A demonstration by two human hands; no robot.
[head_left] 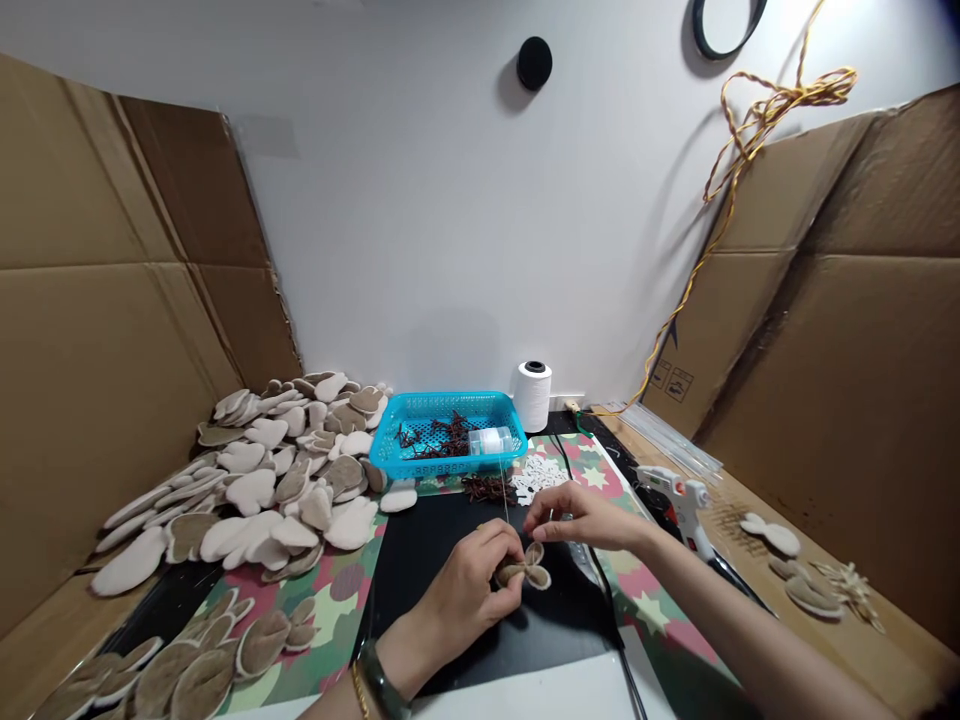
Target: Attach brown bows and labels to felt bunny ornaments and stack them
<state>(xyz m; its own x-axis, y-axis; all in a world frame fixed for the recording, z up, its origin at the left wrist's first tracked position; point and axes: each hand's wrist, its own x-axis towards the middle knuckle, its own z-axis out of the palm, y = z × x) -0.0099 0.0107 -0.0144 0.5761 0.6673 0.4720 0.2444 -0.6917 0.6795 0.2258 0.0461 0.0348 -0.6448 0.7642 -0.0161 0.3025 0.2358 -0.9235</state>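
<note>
My left hand is closed in a pinch on a small tan and cream bow-shaped fabric piece over a black mat. My right hand pinches a thin thread just above the piece; the thread runs up toward the blue basket. Both hands are close together at the middle of the table.
A heap of cream and tan fabric petals lies at the left, more at the front left. The basket holds dark red bits and a small jar. A white thread spool, glue gun and cardboard walls surround.
</note>
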